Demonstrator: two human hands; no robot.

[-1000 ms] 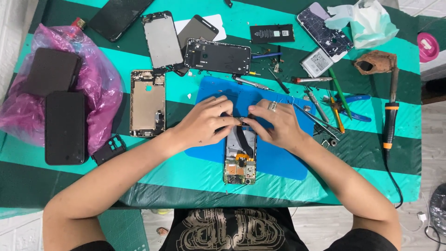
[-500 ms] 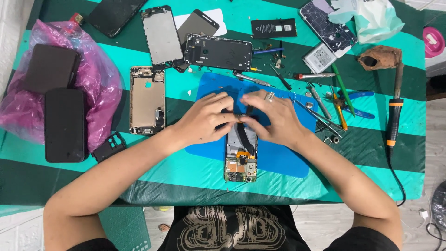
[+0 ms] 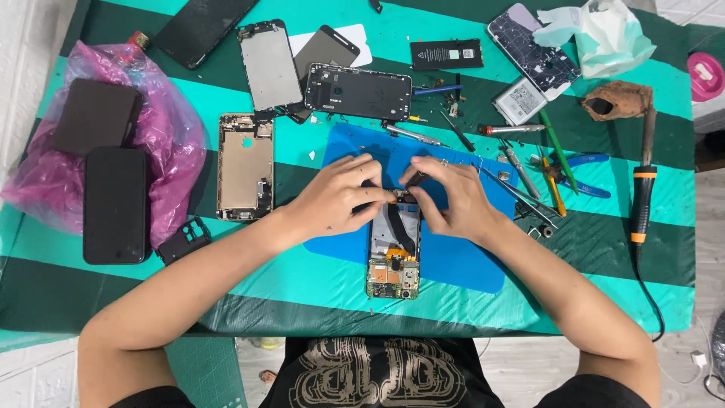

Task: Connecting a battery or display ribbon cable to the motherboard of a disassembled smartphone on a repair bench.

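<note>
Head view of a phone repair bench, read left to right. At far left a pink bag (image 3: 162,143) carries two dark slabs (image 3: 113,204). Beside it lies a bare metal phone frame (image 3: 245,166), stripped of its board. Behind it are a screen panel (image 3: 269,64) and a black rear shell (image 3: 359,92), both already separated from their phones.

At centre, on the blue mat (image 3: 453,261), lies the open phone (image 3: 393,257). Its back cover is off, and its circuit board and a black flex cable are exposed. The left hand (image 3: 332,200) and right hand (image 3: 449,196) meet at the phone's far end. Thumb and forefinger of each hand are pressed together around a small part there. What exactly is pinched cannot be told, since the fingers hide it.

To the right lie a loose battery (image 3: 519,100), tweezers (image 3: 521,193), a green pry tool (image 3: 557,147) and a soldering iron (image 3: 640,200), none of them in hand.

Judged from this layout, opening the phone is done and work on its internal parts is under way. The board is still seated in the phone. No cover lies on it, so closing up remains.
</note>
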